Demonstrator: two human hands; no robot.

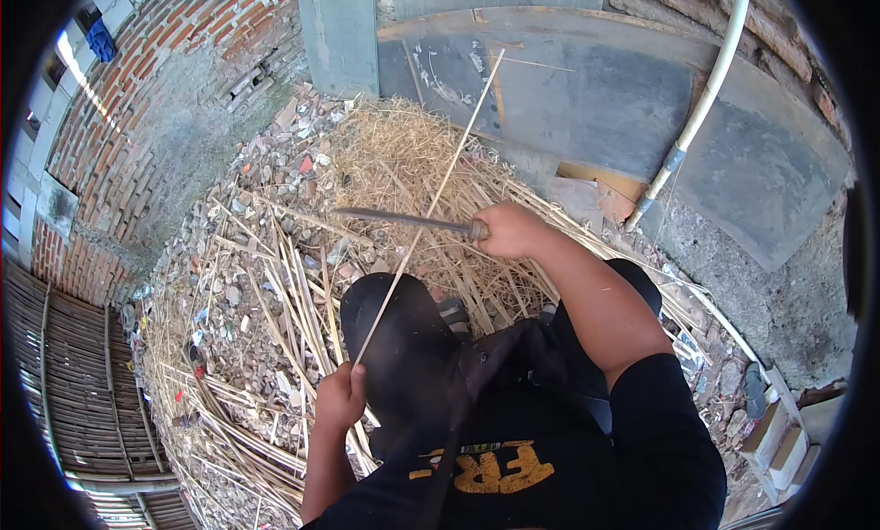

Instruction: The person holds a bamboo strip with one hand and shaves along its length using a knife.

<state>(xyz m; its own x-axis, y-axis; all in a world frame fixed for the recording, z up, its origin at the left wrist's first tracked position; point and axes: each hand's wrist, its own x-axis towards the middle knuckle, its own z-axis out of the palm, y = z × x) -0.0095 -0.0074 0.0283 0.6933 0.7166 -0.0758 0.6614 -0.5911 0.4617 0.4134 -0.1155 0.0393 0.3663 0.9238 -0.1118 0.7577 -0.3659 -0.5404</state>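
My left hand is closed around the lower end of a long, thin bamboo strip. The strip slants up and away to the right, passing over my left knee. In my right hand is the handle of a long-bladed knife, its dark blade pointing left. Blade and strip cross in front of my knees; whether they touch I cannot tell. A thin sliver sticks out sideways near the strip's far end. Beneath them lies a heap of pale shavings.
Split bamboo strips lie over rubble to my left, with more along the right. Grey boards lean on the wall ahead, beside a white pipe. A brick wall and a bamboo screen stand left.
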